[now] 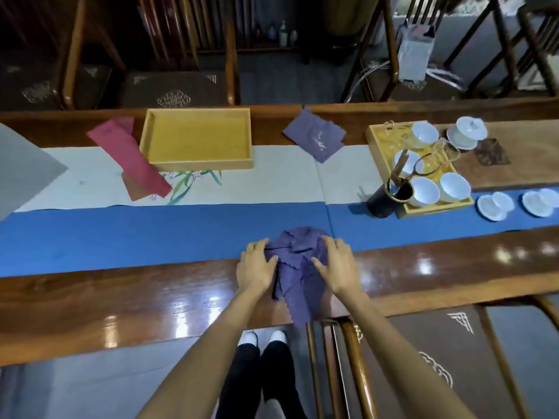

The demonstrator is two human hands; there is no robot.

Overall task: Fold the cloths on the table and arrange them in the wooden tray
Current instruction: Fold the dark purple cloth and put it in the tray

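Left hand (255,266), right hand (338,266), fingers (257,246) spread on crumpled purple cloth (295,269), second purple cloth (314,136), one red cloth (130,158), one wooden tray (199,164)

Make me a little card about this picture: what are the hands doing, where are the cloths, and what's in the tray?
Hands: left hand and right hand rest on either side of the crumpled cloth
Crumpled cloth: purple, at the table's near edge, one corner hanging over
Red cloth: by the tray's left side
Flat purple cloth: right of the tray, apart from it
Tray: nothing in it
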